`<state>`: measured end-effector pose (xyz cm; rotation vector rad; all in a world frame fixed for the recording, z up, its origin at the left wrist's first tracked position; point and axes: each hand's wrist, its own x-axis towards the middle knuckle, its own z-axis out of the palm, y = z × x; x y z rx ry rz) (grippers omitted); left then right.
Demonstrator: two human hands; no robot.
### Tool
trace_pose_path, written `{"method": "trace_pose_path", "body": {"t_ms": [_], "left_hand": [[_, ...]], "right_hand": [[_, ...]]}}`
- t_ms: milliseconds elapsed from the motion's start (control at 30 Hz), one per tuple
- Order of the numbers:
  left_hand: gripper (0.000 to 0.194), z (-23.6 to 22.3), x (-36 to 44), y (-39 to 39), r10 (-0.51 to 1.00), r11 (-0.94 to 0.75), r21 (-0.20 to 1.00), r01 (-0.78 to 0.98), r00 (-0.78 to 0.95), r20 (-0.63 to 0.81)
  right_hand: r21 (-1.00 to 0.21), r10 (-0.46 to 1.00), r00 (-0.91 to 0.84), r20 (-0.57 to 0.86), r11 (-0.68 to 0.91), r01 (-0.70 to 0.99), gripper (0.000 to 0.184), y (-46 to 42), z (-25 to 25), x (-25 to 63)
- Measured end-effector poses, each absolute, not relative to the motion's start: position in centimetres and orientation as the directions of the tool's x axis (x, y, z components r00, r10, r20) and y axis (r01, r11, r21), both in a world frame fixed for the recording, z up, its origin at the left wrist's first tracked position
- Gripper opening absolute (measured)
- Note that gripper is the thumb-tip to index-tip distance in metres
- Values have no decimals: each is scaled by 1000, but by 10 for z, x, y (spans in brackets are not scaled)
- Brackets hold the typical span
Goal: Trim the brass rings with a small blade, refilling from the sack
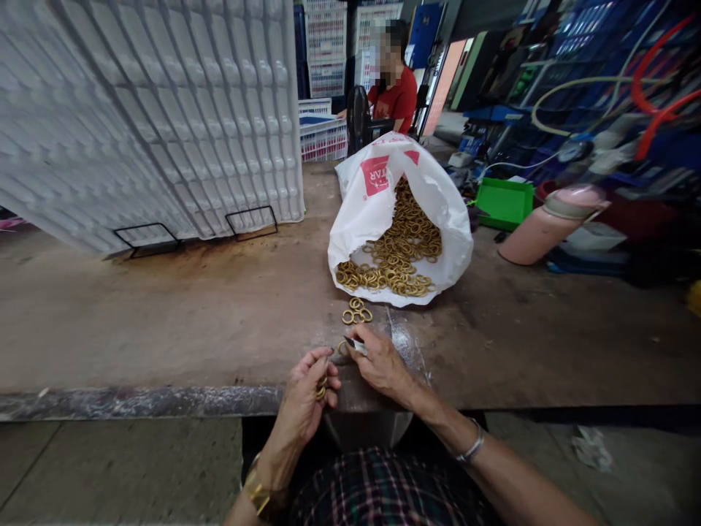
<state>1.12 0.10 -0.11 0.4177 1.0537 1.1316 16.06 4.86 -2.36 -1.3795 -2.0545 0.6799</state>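
Rings (410, 226): heaped in white bag (452, 219), on counter (246, 307).
My left fingers (331, 383): curled around several.
My right fingers (366, 337): clamped on small dark-tipped tool (359, 347).

Both bare forearms reach forward, converging. The left hand (311, 383) is partly curled, fingers bent; the right hand (380, 365) angles inward, thumb and forefinger pinched.

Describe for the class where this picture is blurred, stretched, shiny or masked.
Head view: red hose smeared, upper right; white ribbed panels stretched towards the left edge; pale sheen on the tabletop near the right hand; person pixelated at the face; rings in the bag fairly clear.
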Motion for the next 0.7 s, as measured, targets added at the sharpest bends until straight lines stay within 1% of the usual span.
{"method": "trace_pose_path", "body": {"t_ms": [133,233,333,433,533,700], "left_hand": [[38,1,14,2,895,399,778,-485,23,-445],[38,-2,12,2,891,406,777,-481,22,-453],[36,-7,11,1,901,390,813,-432,-3,-433],[33,-11,11,-1,913,374,867,-330,-31,-406],[31,-12,12,-2,914,381,878,-289,-29,-405],[32,-11,11,-3,917,396,880,-262,65,-393]], "right_hand": [[-755,920,-365,143,340,561,9,42,-18,150],[-828,921,-373,112,294,478,5,41,-14,146],[-886,931,-361,53,211,413,12,44,-10,144],[-900,932,-362,13,169,403,16,46,-9,142],[-904,926,-378,7,167,393,21,47,-10,140],[-915,933,-360,0,146,377,24,46,-13,138]]}}
